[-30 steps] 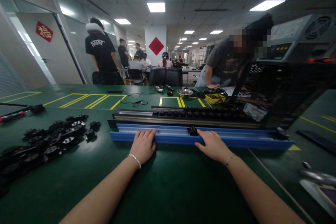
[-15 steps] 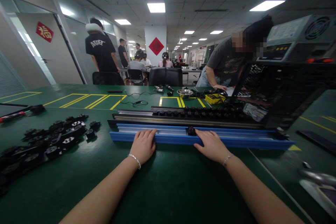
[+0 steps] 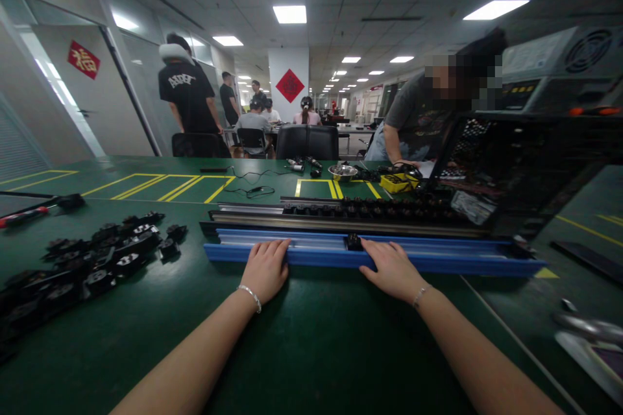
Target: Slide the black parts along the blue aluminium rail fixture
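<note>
A long blue channel-shaped rail point(image 3: 311, 258) lies across the green table in front of me, with a pale metallic inner face. My left hand point(image 3: 266, 267) grips its front wall left of the middle, fingers curled over the top edge. Further right, my right hand point(image 3: 393, 269) holds the same wall, its thumb low on the front side. A small black block point(image 3: 354, 242) sits in the channel, touching or almost touching my right fingertips. Another black piece point(image 3: 520, 248) is at the rail's right end.
Loose black parts point(image 3: 117, 253) lie in a heap on the left. Behind the blue rail are dark rails point(image 3: 272, 220) and a row of black parts point(image 3: 389, 209). An open computer case point(image 3: 549, 168) stands at right. A co-worker point(image 3: 413, 110) leans over the far side, near a metal bowl point(image 3: 342, 172).
My hands, the blue rail and the black block stay where they were. Only the co-worker at the right has shifted slightly.
</note>
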`<state>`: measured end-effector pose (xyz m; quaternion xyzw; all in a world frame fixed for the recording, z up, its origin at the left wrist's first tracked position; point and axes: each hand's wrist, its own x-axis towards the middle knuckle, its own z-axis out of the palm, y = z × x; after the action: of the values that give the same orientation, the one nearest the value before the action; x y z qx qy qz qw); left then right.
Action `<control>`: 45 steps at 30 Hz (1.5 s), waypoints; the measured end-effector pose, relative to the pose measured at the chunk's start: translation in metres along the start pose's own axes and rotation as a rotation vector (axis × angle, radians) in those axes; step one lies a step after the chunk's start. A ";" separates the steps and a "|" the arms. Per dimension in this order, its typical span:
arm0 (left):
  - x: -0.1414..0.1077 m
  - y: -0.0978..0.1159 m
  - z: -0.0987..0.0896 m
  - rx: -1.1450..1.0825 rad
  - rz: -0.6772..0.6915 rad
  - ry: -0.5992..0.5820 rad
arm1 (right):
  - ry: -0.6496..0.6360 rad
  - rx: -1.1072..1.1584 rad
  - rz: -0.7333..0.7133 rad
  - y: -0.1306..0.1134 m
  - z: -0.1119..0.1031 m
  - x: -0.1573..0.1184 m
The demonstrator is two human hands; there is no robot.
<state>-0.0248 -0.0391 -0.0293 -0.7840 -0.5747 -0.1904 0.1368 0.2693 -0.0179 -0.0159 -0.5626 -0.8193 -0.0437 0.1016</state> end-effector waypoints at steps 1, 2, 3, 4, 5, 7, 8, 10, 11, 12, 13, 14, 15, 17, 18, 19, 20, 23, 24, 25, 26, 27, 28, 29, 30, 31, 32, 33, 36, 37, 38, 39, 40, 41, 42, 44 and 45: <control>0.000 0.000 0.000 0.001 0.001 0.001 | 0.017 0.007 0.000 0.000 0.001 0.000; 0.000 0.000 0.000 0.001 0.000 0.002 | 0.037 0.016 0.001 -0.001 0.001 0.000; 0.000 0.000 0.000 0.001 -0.002 0.003 | 0.060 0.028 0.001 -0.001 0.001 0.000; 0.000 0.000 0.000 -0.002 -0.004 0.002 | 0.081 0.041 -0.001 -0.002 0.001 0.000; 0.000 0.000 0.000 -0.005 -0.005 0.001 | 0.099 0.056 -0.007 -0.002 0.001 0.001; 0.000 0.000 0.000 -0.011 -0.004 0.001 | 0.123 0.084 -0.032 -0.002 0.000 0.001; 0.000 0.000 -0.001 -0.013 -0.003 0.000 | 0.130 0.095 -0.049 -0.002 -0.001 0.001; 0.000 0.000 -0.001 -0.015 -0.004 -0.001 | 0.139 0.114 -0.082 -0.002 -0.002 0.001; 0.000 0.000 -0.001 -0.016 -0.007 -0.003 | 0.143 0.122 -0.093 -0.001 -0.002 0.002; 0.000 0.000 -0.001 -0.017 -0.010 -0.005 | 0.147 0.130 -0.101 -0.001 -0.002 0.001; 0.000 0.000 -0.001 -0.017 -0.012 -0.008 | 0.150 0.135 -0.106 -0.001 -0.002 0.001; 0.000 0.000 -0.002 -0.017 -0.013 -0.008 | 0.152 0.138 -0.109 -0.001 -0.002 0.001; 0.000 0.001 -0.002 -0.016 -0.011 -0.006 | 0.151 0.140 -0.109 -0.001 -0.003 0.001; 0.000 0.001 -0.001 -0.012 -0.008 -0.002 | 0.148 0.144 -0.109 -0.002 -0.003 0.001; 0.000 0.001 -0.001 -0.009 -0.007 -0.001 | 0.146 0.146 -0.109 -0.002 -0.003 0.001; 0.000 0.001 -0.001 -0.006 -0.006 0.000 | 0.143 0.147 -0.111 -0.002 -0.003 0.001; 0.000 0.000 -0.001 -0.005 -0.006 0.000 | 0.141 0.148 -0.113 -0.003 -0.003 0.001; 0.000 0.000 -0.001 -0.003 -0.006 -0.001 | 0.129 0.142 -0.121 -0.004 -0.003 0.001; 0.000 0.000 -0.001 -0.004 -0.006 -0.002 | 0.124 0.142 -0.124 -0.004 -0.004 0.001; 0.000 0.000 -0.001 -0.005 -0.006 -0.002 | 0.120 0.143 -0.128 -0.004 -0.004 0.001; 0.000 0.000 -0.001 -0.006 -0.006 -0.002 | 0.117 0.146 -0.134 -0.005 -0.004 0.001; 0.000 0.001 -0.002 -0.007 -0.008 -0.003 | 0.116 0.151 -0.140 -0.005 -0.004 0.001; 0.000 0.001 -0.002 -0.008 -0.009 -0.003 | 0.113 0.157 -0.146 -0.005 -0.004 0.001; 0.000 0.001 -0.002 -0.009 -0.011 -0.005 | 0.111 0.161 -0.151 -0.005 -0.005 0.001; 0.000 0.001 -0.002 -0.009 -0.013 -0.006 | 0.108 0.164 -0.155 -0.005 -0.005 0.002; 0.000 0.001 -0.002 -0.009 -0.013 -0.007 | 0.105 0.165 -0.158 -0.005 -0.005 0.002; 0.000 0.001 -0.002 -0.009 -0.013 -0.008 | 0.103 0.165 -0.160 -0.005 -0.005 0.002; 0.000 0.001 -0.001 -0.009 -0.011 -0.008 | 0.101 0.166 -0.161 -0.005 -0.006 0.002; 0.000 0.001 -0.001 -0.011 -0.014 -0.007 | 0.099 0.173 -0.168 -0.007 -0.006 0.002; 0.000 0.001 -0.001 -0.012 -0.015 -0.007 | 0.098 0.175 -0.171 -0.007 -0.006 0.002; 0.000 0.001 -0.001 -0.011 -0.016 -0.008 | 0.095 0.175 -0.175 -0.008 -0.006 0.002; 0.000 0.001 -0.001 -0.010 -0.016 -0.007 | 0.091 0.174 -0.179 -0.009 -0.006 0.002; 0.000 0.000 -0.001 -0.008 -0.015 -0.006 | 0.088 0.173 -0.182 -0.010 -0.006 0.002; 0.000 0.000 -0.001 -0.006 -0.011 -0.005 | 0.085 0.171 -0.186 -0.011 -0.005 0.002; 0.000 0.000 -0.001 -0.004 -0.009 -0.004 | 0.083 0.168 -0.188 -0.011 -0.005 0.002; -0.001 0.000 -0.002 -0.003 -0.005 -0.003 | 0.078 0.163 -0.191 -0.012 -0.005 0.002; -0.001 0.000 -0.002 -0.003 -0.004 -0.002 | 0.076 0.161 -0.193 -0.013 -0.005 0.002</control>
<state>-0.0251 -0.0405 -0.0280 -0.7834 -0.5760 -0.1907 0.1348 0.2577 -0.0219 -0.0096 -0.4693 -0.8659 -0.0088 0.1728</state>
